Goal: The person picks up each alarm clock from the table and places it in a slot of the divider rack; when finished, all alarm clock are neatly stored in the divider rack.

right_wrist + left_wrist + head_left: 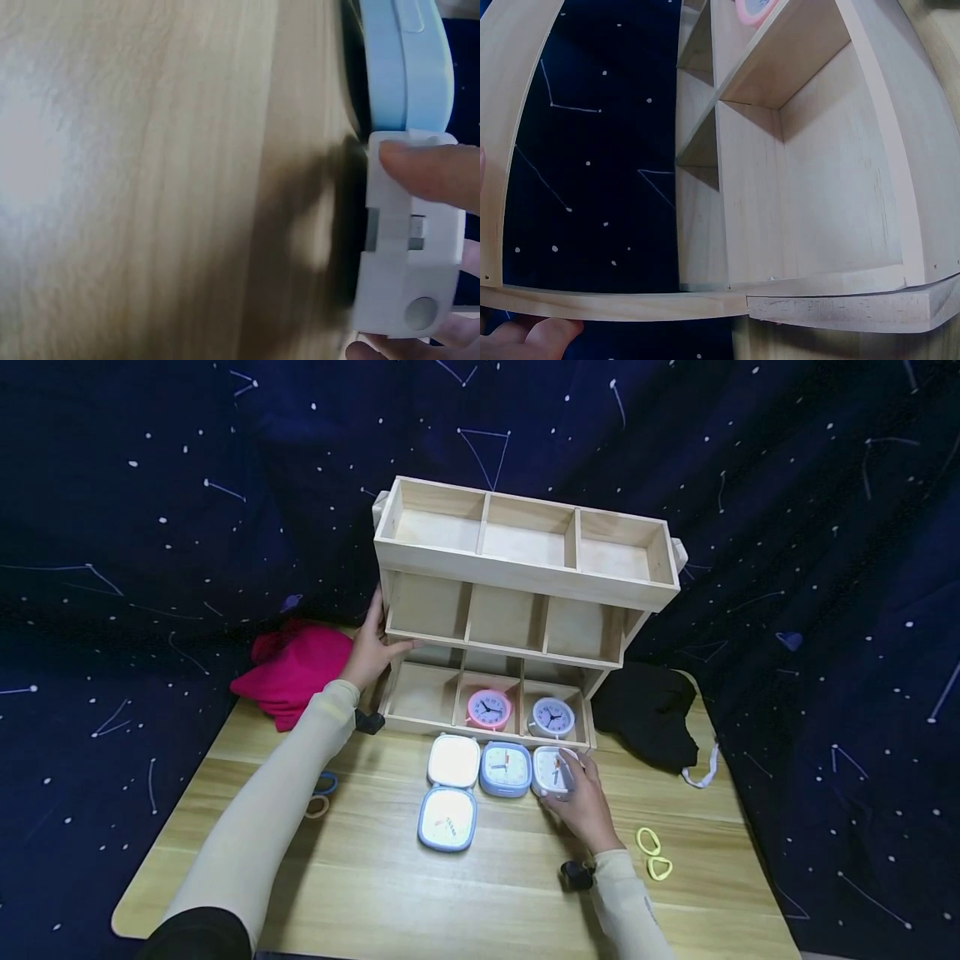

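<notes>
Bright overhead light, glare on table (390,893); wide-angle edge warp; right wrist view blurry, maybe motion

white square clock (553,771) | flat on table, apparently face up | just before wooden shelf (517,610), upright

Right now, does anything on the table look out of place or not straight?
Nothing is spilled or broken. The wooden shelf sits slightly askew to the table edge; the left hand rests on its side. The right hand grips a white clock. One blue clock lies apart, in front of the row.
</notes>
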`<state>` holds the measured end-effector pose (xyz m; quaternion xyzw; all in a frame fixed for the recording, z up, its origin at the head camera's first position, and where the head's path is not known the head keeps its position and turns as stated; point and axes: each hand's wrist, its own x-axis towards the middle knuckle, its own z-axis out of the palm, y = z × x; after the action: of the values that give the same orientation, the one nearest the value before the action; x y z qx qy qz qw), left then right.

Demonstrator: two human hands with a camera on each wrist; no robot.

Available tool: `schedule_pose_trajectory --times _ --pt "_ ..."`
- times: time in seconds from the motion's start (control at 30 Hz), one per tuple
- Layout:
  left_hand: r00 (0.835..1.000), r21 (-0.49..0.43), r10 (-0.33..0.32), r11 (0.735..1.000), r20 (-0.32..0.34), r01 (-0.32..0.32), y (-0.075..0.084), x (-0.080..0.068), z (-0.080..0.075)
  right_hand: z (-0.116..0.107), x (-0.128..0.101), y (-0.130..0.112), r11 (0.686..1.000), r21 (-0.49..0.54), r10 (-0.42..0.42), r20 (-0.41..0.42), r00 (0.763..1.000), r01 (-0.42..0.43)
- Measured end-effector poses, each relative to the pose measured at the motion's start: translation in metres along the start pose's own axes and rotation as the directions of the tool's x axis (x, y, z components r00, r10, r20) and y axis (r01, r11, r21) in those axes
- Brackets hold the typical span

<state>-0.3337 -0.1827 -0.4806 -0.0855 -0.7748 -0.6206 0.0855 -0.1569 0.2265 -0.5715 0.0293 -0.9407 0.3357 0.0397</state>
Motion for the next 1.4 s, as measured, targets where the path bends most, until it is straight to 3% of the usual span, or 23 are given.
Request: schedule_pose_trajectory --times 0.4,0.7,1.1,1.4 --pt "0.999 -0.004 -0.034 0.999 0.017 0.034 0.036 -0.013 0.001 0.003 0.004 0.005 0.999 0.036 0.020 0.027 0.999 -0.021" --pt "1.000 0.025 -0.001 1.000 -0.002 0.002 0.002 0.000 0.000 0.003 0.001 0.013 0.998 0.054 0.018 -0.020 1.000 -0.017" --pt "1.000 0.029 0.015 0.999 -0.007 -0.014 0.001 -0.001 -0.001 -0.009 -0.019 0.013 0.991 0.134 0.034 -0.123 0.992 -0.017" --pt "1.000 0.012 0.016 1.000 0.003 -0.016 0.002 -0.001 -0.001 -0.031 -0.015 -0.024 0.977 0.206 -0.010 -0.217 0.976 0.055"
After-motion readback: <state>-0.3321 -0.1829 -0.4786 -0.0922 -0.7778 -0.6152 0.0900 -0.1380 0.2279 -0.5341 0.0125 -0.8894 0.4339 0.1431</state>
